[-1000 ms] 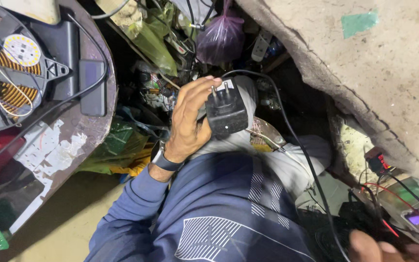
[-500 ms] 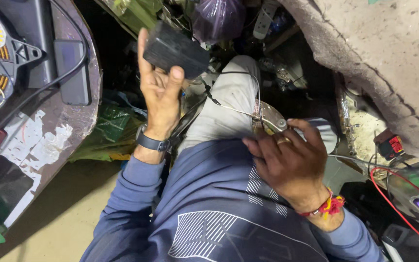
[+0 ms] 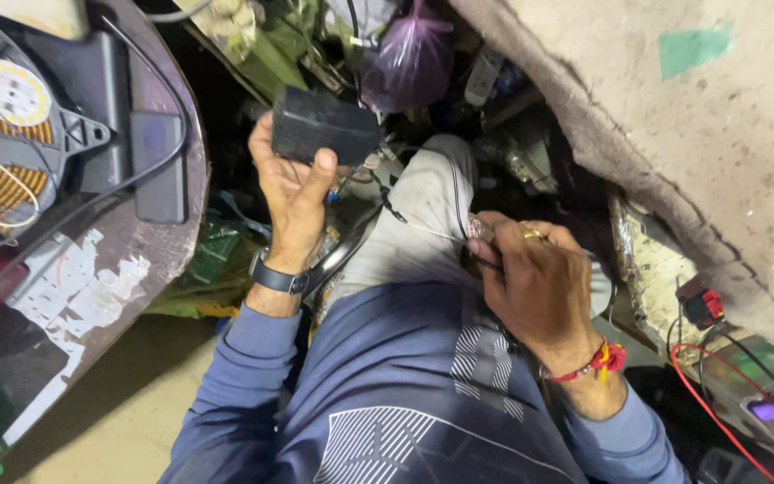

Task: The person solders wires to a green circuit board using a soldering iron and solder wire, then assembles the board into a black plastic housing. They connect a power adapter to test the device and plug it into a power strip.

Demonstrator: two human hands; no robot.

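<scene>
The left hand (image 3: 293, 184) clasps a black box (image 3: 322, 125) above the knee (image 3: 423, 193); the right hand (image 3: 530, 282) pinches a thin wire (image 3: 423, 229) beside that knee.

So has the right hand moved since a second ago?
Yes. The right hand has come up from the lower right onto the knee, now pinching a thin wire there.

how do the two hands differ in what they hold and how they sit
The left hand is raised, gripping a black box-shaped adapter; the right hand rests low on the lap, pinching thin wires. The left wrist wears a dark watch; the right wrist wears a red thread band. Both come out of blue sleeves.
</scene>
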